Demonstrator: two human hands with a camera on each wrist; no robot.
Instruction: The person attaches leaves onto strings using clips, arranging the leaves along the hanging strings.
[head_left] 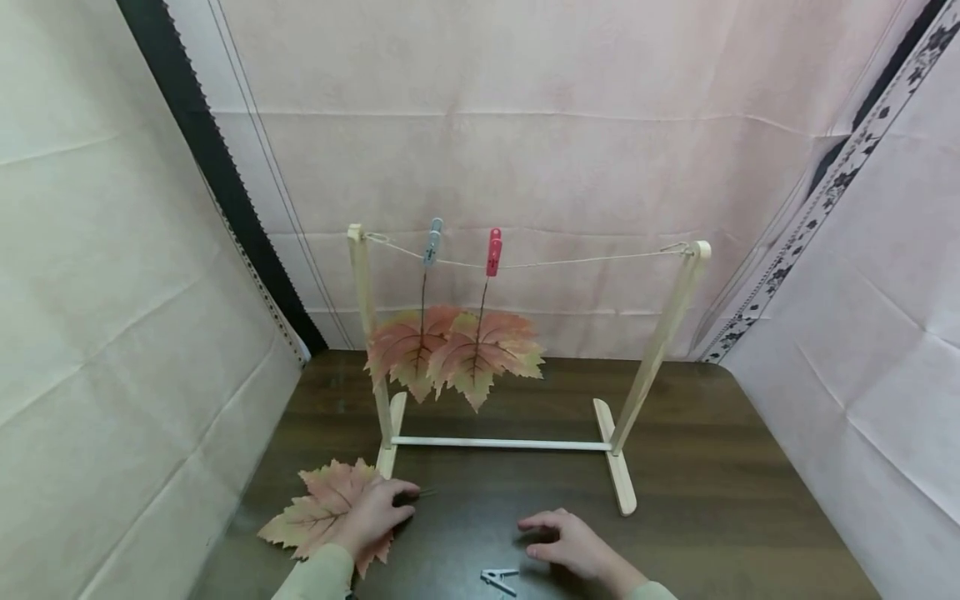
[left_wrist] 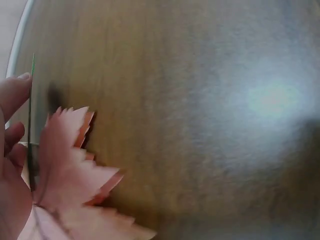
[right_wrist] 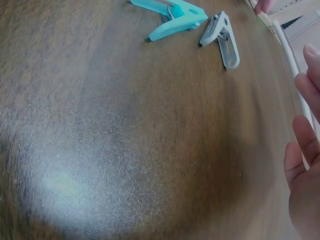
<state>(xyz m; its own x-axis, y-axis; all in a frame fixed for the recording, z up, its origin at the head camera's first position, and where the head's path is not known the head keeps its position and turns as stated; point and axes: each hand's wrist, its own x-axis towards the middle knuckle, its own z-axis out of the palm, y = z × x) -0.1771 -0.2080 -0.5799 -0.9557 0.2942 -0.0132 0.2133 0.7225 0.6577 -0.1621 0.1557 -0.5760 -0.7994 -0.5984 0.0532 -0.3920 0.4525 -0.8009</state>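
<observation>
My left hand is at a pink-and-yellow artificial maple leaf at the table's front left, its fingers holding the thin stem. The stem's end sticks out past the fingertips, and the palm hides part of the leaf. My right hand hovers over the table, fingers relaxed and thumb apart, holding nothing. Close to its left lies a grey clothespin. A teal clothespin lies beside the grey one in the right wrist view.
A wooden rack stands behind the hands, a string tied between its posts. Two maple leaves hang there by their stems from a grey-blue clothespin and a red clothespin. Pale cloth surrounds the brown table.
</observation>
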